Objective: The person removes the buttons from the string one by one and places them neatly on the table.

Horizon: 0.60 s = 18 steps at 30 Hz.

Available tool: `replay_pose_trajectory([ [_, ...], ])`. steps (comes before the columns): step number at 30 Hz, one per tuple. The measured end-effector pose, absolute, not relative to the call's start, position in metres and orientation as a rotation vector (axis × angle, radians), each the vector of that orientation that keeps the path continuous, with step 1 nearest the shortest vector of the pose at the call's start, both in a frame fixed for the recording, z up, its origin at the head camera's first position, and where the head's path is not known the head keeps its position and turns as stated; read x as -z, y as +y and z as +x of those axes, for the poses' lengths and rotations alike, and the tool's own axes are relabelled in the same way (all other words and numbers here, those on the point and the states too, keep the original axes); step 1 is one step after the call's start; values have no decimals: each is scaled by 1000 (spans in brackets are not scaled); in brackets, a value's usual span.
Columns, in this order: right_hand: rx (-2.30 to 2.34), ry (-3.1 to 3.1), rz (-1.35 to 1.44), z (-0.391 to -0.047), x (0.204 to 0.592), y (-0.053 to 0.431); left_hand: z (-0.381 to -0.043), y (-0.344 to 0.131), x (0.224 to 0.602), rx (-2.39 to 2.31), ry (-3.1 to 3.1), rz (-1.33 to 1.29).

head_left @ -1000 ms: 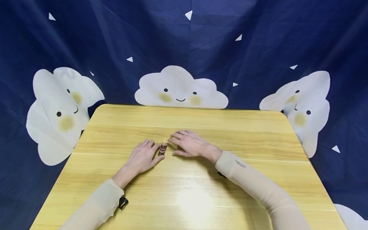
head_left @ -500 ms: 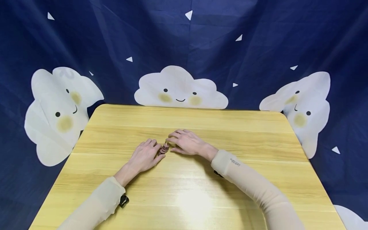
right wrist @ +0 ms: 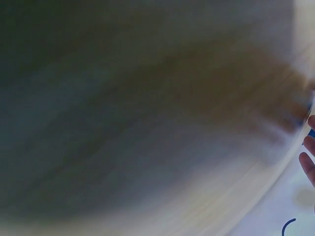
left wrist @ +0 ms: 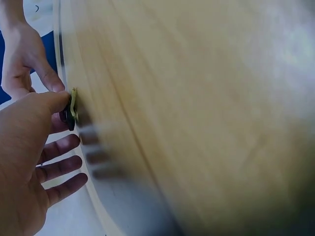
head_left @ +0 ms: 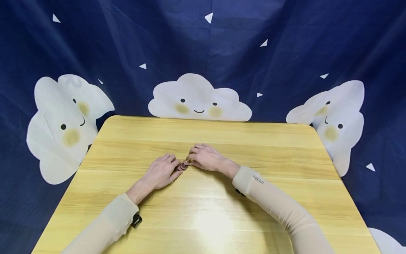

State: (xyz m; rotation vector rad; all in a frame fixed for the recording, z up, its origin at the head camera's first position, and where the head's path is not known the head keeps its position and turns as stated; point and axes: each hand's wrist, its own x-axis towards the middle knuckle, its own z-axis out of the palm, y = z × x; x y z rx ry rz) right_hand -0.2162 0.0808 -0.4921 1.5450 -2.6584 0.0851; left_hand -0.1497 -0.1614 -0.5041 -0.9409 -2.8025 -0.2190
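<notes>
Item: small brown banded piece (head_left: 183,165) with a yellow strand (head_left: 187,161), mid-surface (head_left: 241,141), between both hands. Left grip (head_left: 162,171): thumb and forefinger pinched on the piece, other fingers spread. Right grip (head_left: 206,157): fingers bent at the strand's end; whether they pinch it cannot be told. Change: a second ago the piece stood nearly upright, apart from the right hand; now it leans over to those fingers. Bearing on the work: apparently two-handed handling from here.

Head view facing forward and down, wrist views close in, tilted, all sharing tabletop (head_left: 203,194)
</notes>
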Motion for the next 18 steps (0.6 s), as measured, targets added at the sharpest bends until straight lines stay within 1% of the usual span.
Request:
replay_pose_trajectory([
  [18,-187,-2676,1501,-206,496,89,-157,-163,504,354,-2852,-978],
])
